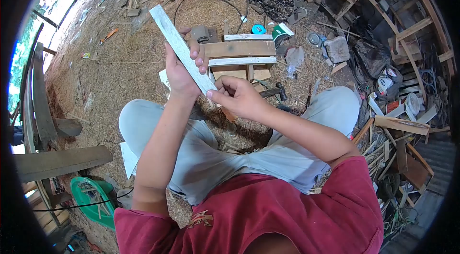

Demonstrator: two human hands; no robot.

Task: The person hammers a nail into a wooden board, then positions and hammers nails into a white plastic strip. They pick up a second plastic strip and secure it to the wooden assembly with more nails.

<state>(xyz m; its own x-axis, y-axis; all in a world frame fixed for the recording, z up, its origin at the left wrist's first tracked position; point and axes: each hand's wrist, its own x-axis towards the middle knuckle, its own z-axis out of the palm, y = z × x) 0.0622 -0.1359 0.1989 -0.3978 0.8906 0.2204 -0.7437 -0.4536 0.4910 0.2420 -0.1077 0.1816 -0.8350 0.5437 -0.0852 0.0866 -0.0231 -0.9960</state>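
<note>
My left hand (pixel 184 69) is wrapped round a whitish wooden strip (pixel 175 38), which slants from upper left to lower right in front of me. At the strip's lower end my right hand (pixel 239 97) pinches it between thumb and bent fingers. Just beyond my hands lies a small wooden frame (pixel 239 50) made of a brown board with white strips along it. A hammer (pixel 281 92) lies to the right of my right hand, its handle partly hidden by my wrist.
A blue tape measure (pixel 258 29) and a green-and-white packet (pixel 282 31) lie beyond the frame. Wood scraps (pixel 402 124) are heaped at right. A green basin (pixel 88 206) stands at lower left near a thick plank (pixel 62 163). An orange-handled tool (pixel 109 36) rests on the sawdust-covered ground.
</note>
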